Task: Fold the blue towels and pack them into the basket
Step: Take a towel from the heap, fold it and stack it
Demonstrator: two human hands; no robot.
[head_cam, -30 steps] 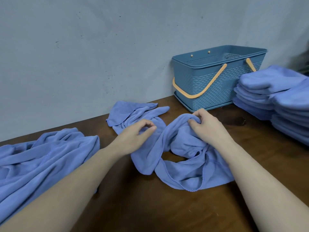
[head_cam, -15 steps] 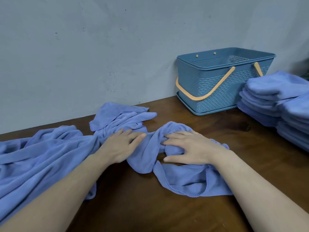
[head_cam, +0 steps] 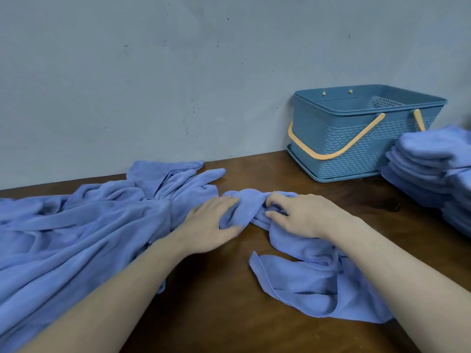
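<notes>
A crumpled blue towel [head_cam: 318, 281] lies on the brown table [head_cam: 216, 314] in front of me, its upper part bunched between my hands. My right hand [head_cam: 303, 215] curls its fingers into that bunch and grips it. Just to the left, my left hand [head_cam: 209, 222] rests on the towel's end with fairly straight fingers, a fold lying between thumb and forefinger. The blue basket [head_cam: 356, 143] with orange handles stands against the wall at the back right; what I see of its inside holds nothing.
A large heap of unfolded blue towels [head_cam: 76, 238] covers the table's left side up to my left hand. A stack of folded blue towels [head_cam: 428, 159] sits at the right edge, beside the basket. A grey wall [head_cam: 178, 85] bounds the table behind.
Both hands slid toward me and closer together on the towel. The right hand went from lying flat to gripping the bunch. The view shifted left, so the heap looks bigger.
</notes>
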